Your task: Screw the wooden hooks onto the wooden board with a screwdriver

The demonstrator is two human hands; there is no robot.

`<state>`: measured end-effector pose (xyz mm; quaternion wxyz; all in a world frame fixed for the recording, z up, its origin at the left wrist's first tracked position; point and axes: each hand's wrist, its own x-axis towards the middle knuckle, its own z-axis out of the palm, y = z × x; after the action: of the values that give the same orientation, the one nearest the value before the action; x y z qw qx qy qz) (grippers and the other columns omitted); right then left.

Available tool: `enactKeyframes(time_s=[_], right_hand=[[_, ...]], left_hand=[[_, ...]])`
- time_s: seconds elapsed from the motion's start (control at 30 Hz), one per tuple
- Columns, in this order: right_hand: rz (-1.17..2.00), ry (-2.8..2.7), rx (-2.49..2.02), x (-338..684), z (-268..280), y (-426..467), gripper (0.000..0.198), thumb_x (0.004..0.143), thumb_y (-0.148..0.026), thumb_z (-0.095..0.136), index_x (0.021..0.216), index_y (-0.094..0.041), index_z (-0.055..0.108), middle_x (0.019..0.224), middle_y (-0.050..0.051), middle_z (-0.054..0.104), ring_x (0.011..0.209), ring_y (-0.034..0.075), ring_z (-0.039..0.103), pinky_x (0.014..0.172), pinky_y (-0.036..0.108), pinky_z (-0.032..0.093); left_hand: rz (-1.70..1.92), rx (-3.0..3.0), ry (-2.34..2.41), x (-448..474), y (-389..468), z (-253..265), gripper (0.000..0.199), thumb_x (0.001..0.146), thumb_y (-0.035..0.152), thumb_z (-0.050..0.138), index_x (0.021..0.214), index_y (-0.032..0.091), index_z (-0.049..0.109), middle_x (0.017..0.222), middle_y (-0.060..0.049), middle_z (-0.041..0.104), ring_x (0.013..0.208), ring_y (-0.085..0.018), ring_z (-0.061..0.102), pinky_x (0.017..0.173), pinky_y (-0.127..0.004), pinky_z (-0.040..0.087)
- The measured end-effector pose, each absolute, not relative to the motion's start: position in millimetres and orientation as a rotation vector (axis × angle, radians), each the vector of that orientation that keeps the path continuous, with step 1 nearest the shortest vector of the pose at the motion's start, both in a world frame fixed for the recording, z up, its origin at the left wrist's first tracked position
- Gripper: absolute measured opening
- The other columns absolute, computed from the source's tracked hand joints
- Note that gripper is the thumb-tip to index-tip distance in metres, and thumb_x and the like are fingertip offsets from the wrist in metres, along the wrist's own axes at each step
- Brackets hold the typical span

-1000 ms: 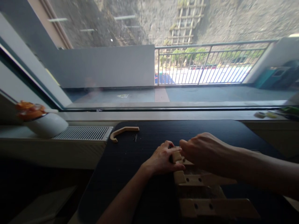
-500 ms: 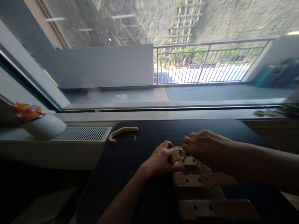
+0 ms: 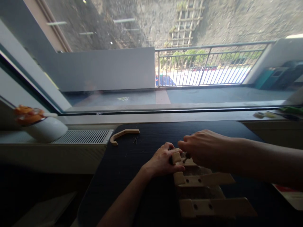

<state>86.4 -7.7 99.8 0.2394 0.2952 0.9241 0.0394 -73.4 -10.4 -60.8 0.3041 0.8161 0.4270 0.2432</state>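
Observation:
On the dark table [image 3: 118, 176], three light wooden hooks lie in a row across a clear-looking backing. My left hand [image 3: 161, 162] is closed around the end of the farthest hook [image 3: 176, 158], with the thumb on its near side. Over that same hook, my right hand [image 3: 201, 143] is closed on a small metal tool, likely a hex key [image 3: 186, 158], whose tip points down at the wood. Dark round holes show in the middle hook [image 3: 215, 179] and the nearest hook [image 3: 227, 206]. My right hand covers part of the farthest hook.
A loose curved wooden hook [image 3: 125, 131] and several thin screws [image 3: 135, 140] lie at the table's far left. Beyond it are a radiator [image 3: 82, 136], a white pot [image 3: 48, 128] and the windowsill [image 3: 146, 118]. A red and white object [image 3: 290, 194] sits at lower right.
My right hand has shifted slightly left and turned with the tool. My left hand keeps its hold. The red and white object shows more at lower right as the view shifts a little.

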Motion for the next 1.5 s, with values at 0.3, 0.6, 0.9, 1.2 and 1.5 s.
enactKeyframes(time_s=[0.3, 0.6, 0.9, 1.2, 1.5], right_hand=[[0.246, 2.670, 0.612, 103.2, 69.3, -11.6, 0.024, 0.072, -0.002, 0.067, 0.090, -0.018, 0.065, 0.072, 0.000, 0.067, 0.057, 0.016, 0.064, 0.043, 0.029, 0.024], [0.137, 2.553, 0.874, 94.2, 99.9, -15.0, 0.016, 0.080, -0.011, 0.062, 0.096, -0.013, 0.061, 0.076, 0.005, 0.068, 0.064, 0.020, 0.067, 0.044, 0.028, 0.023], [0.172, 2.746, 0.629, 102.9, 83.8, -7.2, 0.019, 0.074, 0.001, 0.061, 0.081, -0.017, 0.062, 0.070, -0.001, 0.063, 0.059, 0.013, 0.059, 0.048, 0.027, 0.028], [0.340, 2.580, 0.882, 85.1, 90.3, -10.0, 0.016, 0.087, -0.015, 0.058, 0.072, -0.017, 0.063, 0.067, 0.003, 0.062, 0.054, 0.015, 0.061, 0.040, 0.028, 0.015], [0.099, 2.700, 0.672, 101.9, 87.0, -1.5, 0.018, 0.070, -0.005, 0.069, 0.080, -0.019, 0.065, 0.077, 0.002, 0.067, 0.065, 0.017, 0.064, 0.047, 0.026, 0.026]], left_hand=[[0.660, 2.157, 1.117, -73.3, -10.4, -60.0, 0.045, 0.071, 0.046, 0.077, 0.110, 0.027, 0.068, 0.118, -0.005, 0.051, 0.107, -0.023, 0.054, 0.098, -0.035, 0.047], [0.637, 2.156, 1.120, -74.2, -11.4, -57.6, 0.050, 0.071, 0.047, 0.077, 0.117, 0.029, 0.066, 0.122, -0.005, 0.050, 0.113, -0.025, 0.052, 0.102, -0.038, 0.044], [0.633, 2.162, 1.121, -73.4, -10.7, -57.6, 0.044, 0.071, 0.045, 0.076, 0.110, 0.026, 0.068, 0.116, -0.004, 0.052, 0.105, -0.022, 0.055, 0.098, -0.034, 0.046], [0.649, 2.154, 1.117, -73.6, -10.0, -59.9, 0.051, 0.071, 0.049, 0.077, 0.116, 0.028, 0.066, 0.118, -0.005, 0.052, 0.109, -0.024, 0.053, 0.100, -0.037, 0.045], [0.647, 2.163, 1.128, -74.2, -10.9, -59.9, 0.051, 0.071, 0.049, 0.077, 0.116, 0.028, 0.066, 0.119, -0.005, 0.052, 0.109, -0.025, 0.054, 0.100, -0.037, 0.045]])
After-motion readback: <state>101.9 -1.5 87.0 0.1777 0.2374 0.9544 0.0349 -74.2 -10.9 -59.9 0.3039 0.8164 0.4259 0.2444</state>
